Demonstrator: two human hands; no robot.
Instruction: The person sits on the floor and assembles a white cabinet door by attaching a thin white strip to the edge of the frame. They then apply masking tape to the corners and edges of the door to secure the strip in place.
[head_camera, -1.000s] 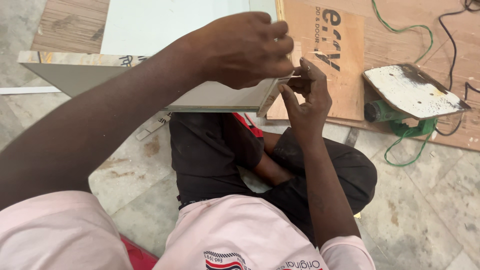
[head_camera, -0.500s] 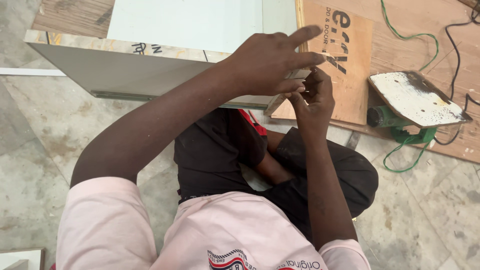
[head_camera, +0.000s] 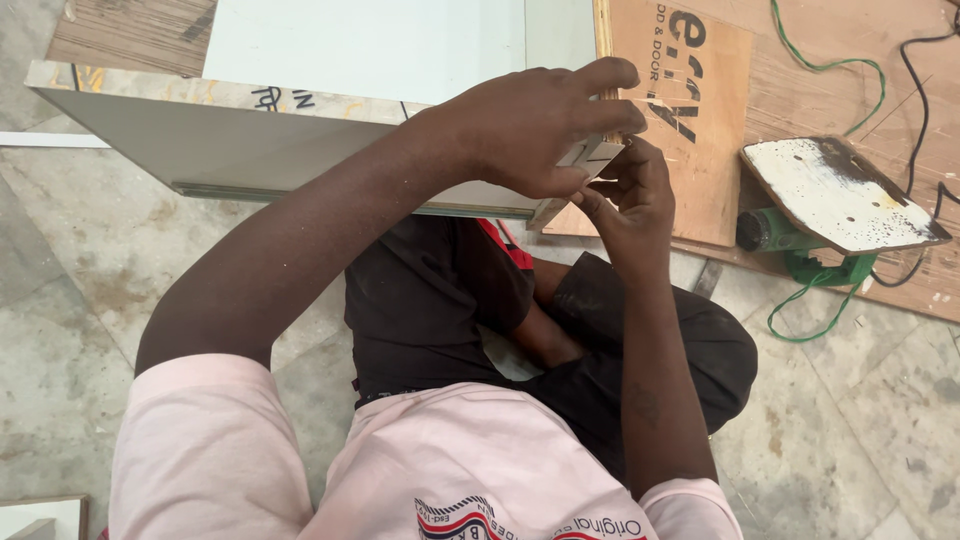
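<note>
both hands at the white panel's corner
left hand (head_camera: 530, 130) clamped on white panel (head_camera: 300, 150); right hand (head_camera: 625, 195) pinching its corner; brown printed board (head_camera: 690, 130) just beyond.

A single head-worn camera looks steeply down from close above the seated person's pink-shirted shoulders, facing twelve o'clock across the lap to the white laminated board panel (head_camera: 300, 150) and the grey stone-tiled floor (head_camera: 90, 290). No second view shares the scene.

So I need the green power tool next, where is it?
In the head view, the green power tool lies right of the right hand, on the brown board's edge among green cable.
</note>
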